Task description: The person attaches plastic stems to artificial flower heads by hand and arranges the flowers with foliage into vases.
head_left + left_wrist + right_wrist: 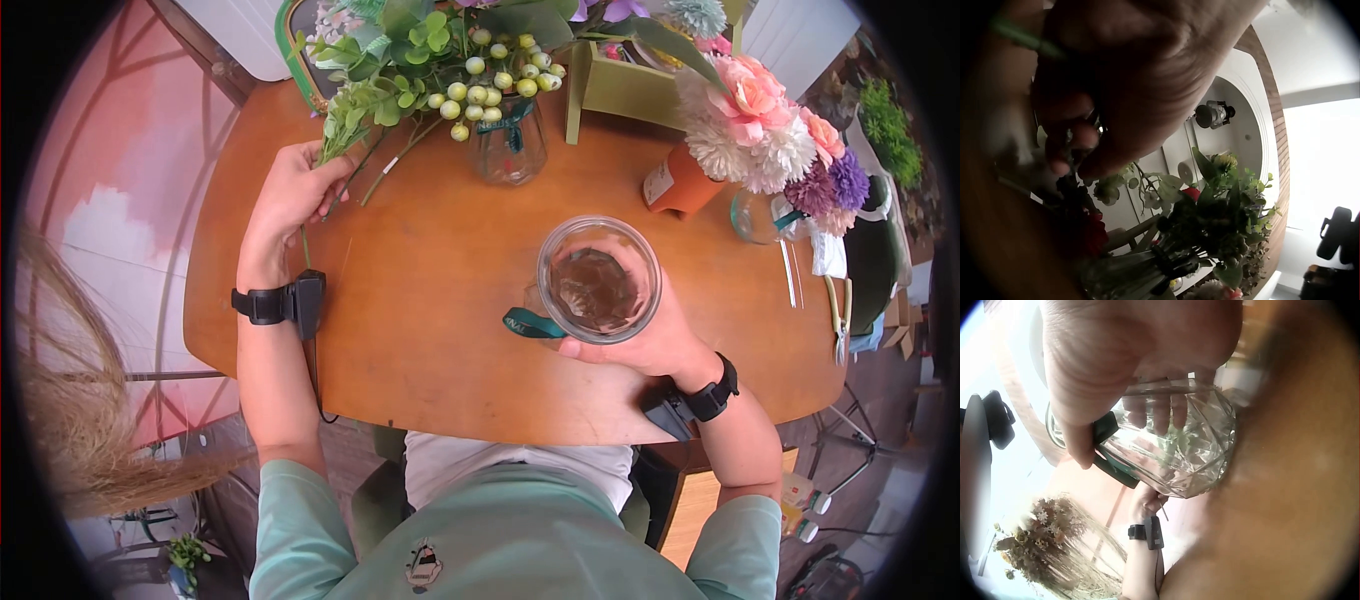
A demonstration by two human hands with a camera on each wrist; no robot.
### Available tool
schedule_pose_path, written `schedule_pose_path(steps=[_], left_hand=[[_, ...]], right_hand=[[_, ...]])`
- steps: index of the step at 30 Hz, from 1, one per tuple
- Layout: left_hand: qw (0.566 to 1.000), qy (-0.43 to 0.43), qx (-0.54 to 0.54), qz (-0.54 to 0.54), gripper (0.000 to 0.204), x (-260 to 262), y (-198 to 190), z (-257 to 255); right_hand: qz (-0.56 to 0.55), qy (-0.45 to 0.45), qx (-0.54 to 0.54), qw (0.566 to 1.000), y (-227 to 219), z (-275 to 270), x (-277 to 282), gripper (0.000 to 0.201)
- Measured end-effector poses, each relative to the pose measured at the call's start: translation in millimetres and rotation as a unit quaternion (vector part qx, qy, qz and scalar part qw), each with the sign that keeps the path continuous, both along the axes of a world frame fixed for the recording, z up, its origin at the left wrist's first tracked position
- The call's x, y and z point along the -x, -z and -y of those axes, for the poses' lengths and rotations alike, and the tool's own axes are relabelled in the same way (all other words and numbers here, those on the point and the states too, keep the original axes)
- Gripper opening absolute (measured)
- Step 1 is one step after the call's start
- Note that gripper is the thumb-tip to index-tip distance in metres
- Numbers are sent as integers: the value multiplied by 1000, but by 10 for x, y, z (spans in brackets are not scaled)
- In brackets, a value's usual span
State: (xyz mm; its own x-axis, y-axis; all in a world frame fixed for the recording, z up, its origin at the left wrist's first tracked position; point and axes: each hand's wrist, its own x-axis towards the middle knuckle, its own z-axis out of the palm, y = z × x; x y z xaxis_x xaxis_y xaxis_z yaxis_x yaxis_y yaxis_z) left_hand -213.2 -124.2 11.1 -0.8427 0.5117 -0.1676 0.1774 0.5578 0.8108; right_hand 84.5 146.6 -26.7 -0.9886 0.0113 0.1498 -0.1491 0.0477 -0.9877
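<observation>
My left hand (295, 190) pinches the thin green stem (305, 245) of a leafy sprig (345, 122) over the table's left side. In the left wrist view that stem (1029, 39) sticks out past the curled fingers. With my right hand (665, 335) I grip a clear faceted glass vase (1197, 450), its round mouth turned up toward my head. A dark green ribbon (532, 323) is tied at its neck. Through the glass, the right wrist view shows several fingers (1159, 412) wrapped round the far side. No stems stand in this vase.
A second glass vase (508, 155) with greenery and pale green berries (480, 95) stands at the back. Right of it are a green wooden box (625, 100), an orange pot (680, 180) and another flower vase (755, 218). Pliers (840, 315) lie at the wooden table's (430, 290) right edge.
</observation>
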Motion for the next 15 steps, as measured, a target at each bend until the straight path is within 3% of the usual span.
schedule_pose_path(steps=[3, 5, 9, 11, 12, 14, 15], left_hand=[[1000, -15, 27, -3, 25, -31, 33, -13], [995, -24, 8, -101, 35, 111, 208, 41], [992, -74, 4, -98, 37, 173, 158, 111], [947, -94, 168, -257, 37, 278, 213, 192], [947, -94, 167, -257, 37, 262, 295, 232], [833, -101, 229, -494, 43, 41, 335, 233], [833, -100, 227, -495, 43, -46, 288, 176]], right_hand=[[-3, -1, -12, 1000, 2, -9, -13, 77], [-2, -2, -14, 1000, -4, 9, -17, 77], [0, 5, -6, 1000, -11, 7, -23, 77], [-3, 7, -13, 1000, -14, 16, -25, 77], [-2, 6, 3, 1000, -11, 22, -22, 77], [-5, 5, 14, 1000, -26, 10, -7, 77], [8, 0, 8, 1000, -26, 5, -15, 77]])
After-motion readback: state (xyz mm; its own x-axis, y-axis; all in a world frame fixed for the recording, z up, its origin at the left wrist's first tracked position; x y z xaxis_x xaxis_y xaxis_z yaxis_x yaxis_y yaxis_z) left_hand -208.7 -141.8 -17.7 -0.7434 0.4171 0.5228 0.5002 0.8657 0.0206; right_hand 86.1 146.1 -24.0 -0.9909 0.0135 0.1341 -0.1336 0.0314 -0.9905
